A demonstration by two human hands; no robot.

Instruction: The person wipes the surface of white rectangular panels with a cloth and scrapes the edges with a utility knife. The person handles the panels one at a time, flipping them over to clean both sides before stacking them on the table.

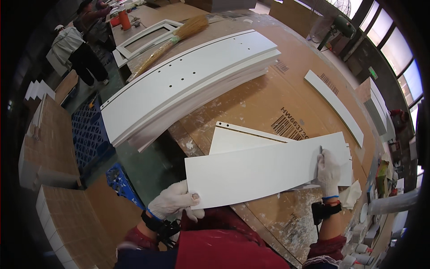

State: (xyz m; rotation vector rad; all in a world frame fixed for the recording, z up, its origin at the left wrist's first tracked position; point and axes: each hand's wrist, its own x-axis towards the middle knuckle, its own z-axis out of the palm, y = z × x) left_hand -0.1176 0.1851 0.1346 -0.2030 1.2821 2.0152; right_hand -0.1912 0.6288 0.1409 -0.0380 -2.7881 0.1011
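Observation:
A plain white panel (255, 168) lies across the front of the work surface, its left end reaching past the edge. My left hand (175, 200), in a white knit glove, grips that end, thumb on top and fingers underneath. My right hand (329, 170), gloved too, rests on the panel near its right end. Its fingers are closed round a thin dark tool (320, 149), of which only a short tip shows. Under the held panel lies another white panel (228, 140) with a dark groove and small holes along one edge. More panel edges show at the right.
A stack of drilled white panels (188, 71) stands ahead. Behind it lie a straw brush (190, 28) and white frames (148, 38). A narrow white strip (333, 105) lies right on the cardboard-covered table (251, 105). A crumpled cloth (350, 196) sits beside my right wrist. Two people stand far left.

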